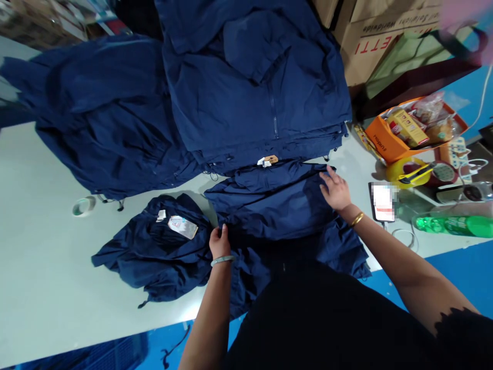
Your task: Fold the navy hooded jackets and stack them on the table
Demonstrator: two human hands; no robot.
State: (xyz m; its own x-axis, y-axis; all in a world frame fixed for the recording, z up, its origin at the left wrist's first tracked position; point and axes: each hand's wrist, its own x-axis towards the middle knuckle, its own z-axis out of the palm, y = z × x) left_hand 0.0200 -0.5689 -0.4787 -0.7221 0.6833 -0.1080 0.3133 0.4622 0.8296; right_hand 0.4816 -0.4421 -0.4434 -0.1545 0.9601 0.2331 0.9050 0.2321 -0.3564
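A navy jacket [269,205] lies spread on the pale table [46,257] in front of me. My left hand [220,241], with a pale green bangle on its wrist, pinches a fold at the jacket's near left edge. My right hand [336,189], wearing a gold bangle, rests with parted fingers on the far right edge. To the left lies a crumpled navy jacket [154,262] with a white paper tag [183,227] on it. A tall folded stack of navy jackets [250,87] rises just beyond the hands.
A loose navy pile [100,113] lies at the far left, with a roll of tape [83,206] near it. On the right are a phone [381,202], a green bottle [450,225], a yellow tool [408,173] and an orange box [389,136] of packets. Cardboard cartons [377,36] stand behind.
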